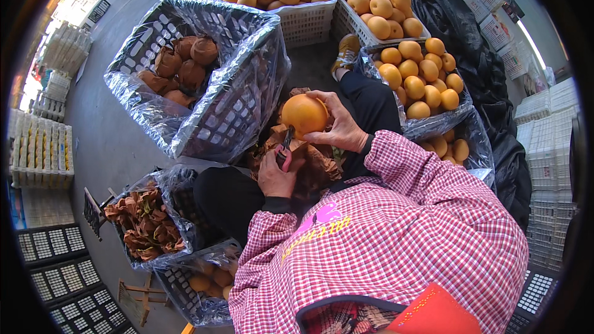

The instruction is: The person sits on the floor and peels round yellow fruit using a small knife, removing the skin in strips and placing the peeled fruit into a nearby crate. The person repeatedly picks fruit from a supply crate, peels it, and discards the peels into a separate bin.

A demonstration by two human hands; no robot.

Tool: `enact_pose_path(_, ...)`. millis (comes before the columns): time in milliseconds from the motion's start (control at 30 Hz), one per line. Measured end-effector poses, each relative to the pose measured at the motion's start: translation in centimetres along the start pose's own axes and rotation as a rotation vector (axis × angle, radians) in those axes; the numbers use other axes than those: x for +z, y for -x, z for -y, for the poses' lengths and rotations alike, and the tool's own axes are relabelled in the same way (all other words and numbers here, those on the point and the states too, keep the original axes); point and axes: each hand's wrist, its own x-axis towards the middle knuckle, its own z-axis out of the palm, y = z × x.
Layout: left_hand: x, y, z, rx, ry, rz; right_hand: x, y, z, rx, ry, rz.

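Note:
My right hand (341, 123) holds a round golden-brown Asian pear (304, 115) above my lap, fingers over its top and thumb beneath. In my left hand (277, 176) is a pair of pink-handled snips (284, 153). Their dark blades point up at the pear's lower left side and appear to touch it; whether a stem lies between them is hard to see. Crumpled brown paper wrappers (315, 164) fill the space below both hands, between my knees. Ahead to the left, a plastic-lined crate (227, 116) tilts towards me with several brown-paper-wrapped fruits (190, 74) inside.
Bare pears fill a lined crate (420, 79) at my right and white crates (306, 23) ahead. Brown wrappers (146, 222) heap in a crate by my left knee; behind it another crate (185, 287) holds pears. Black sheeting (468, 55) lies right. Stacked crates (41, 148) line the left.

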Motion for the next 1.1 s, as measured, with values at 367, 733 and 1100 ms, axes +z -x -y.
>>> enact_pose_path(367,0.6,-1.1,-0.3,-0.352,1.45,0.135,-1.9,0.2,-0.9,0.871,-0.582,0.5)
enact_pose_path(733,0.5,-2.0,-3.0,-0.649,1.437,0.458,-0.9,3.8,-1.1,0.586,-0.836,0.218)
enact_pose_path(1100,1.8,-1.7,0.2,-0.553,1.035,0.411,-7.8,5.4,-3.1,0.413,-1.622,0.083)
